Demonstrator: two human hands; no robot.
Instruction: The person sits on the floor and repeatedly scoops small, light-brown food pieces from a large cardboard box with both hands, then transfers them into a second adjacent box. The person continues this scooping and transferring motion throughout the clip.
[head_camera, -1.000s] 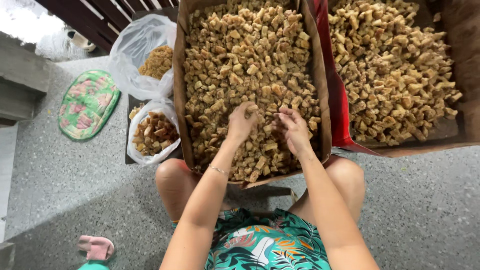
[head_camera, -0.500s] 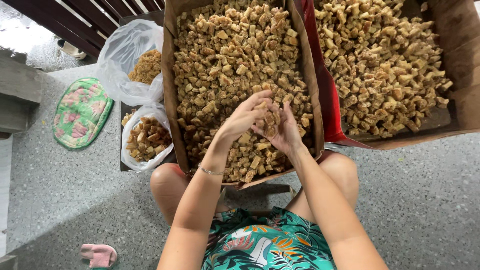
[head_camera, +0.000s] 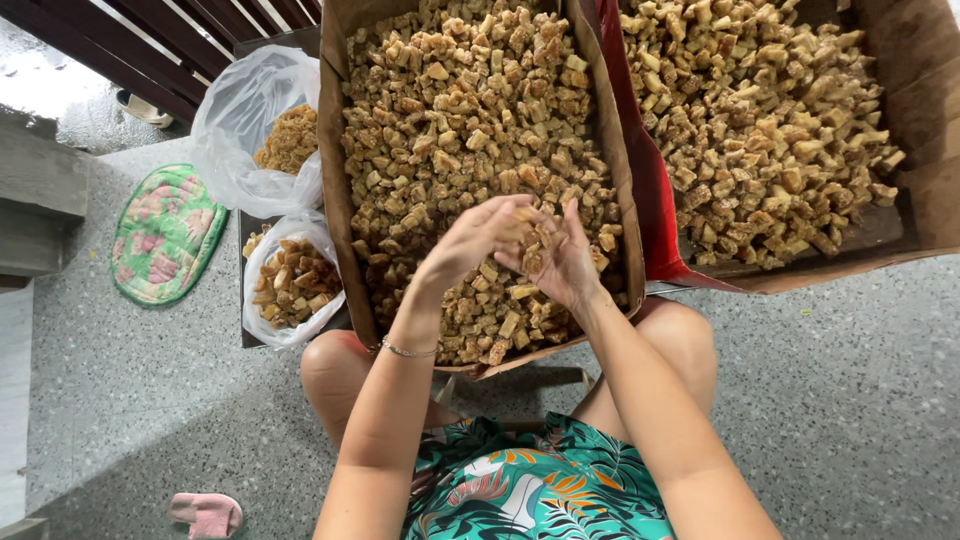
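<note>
Hands: left hand (head_camera: 470, 240) and right hand (head_camera: 560, 262) cupped together around brown chunks (head_camera: 527, 240); grip partly hidden.
Box (head_camera: 335, 190): top cut off.
Room: bare floor (head_camera: 850, 400) right.

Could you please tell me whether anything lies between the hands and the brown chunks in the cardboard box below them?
Nothing visible does. The left hand and right hand meet just above the open cardboard box of brown, irregular fried chunks, already holding a few pieces, with no lid or bag over it.
</note>
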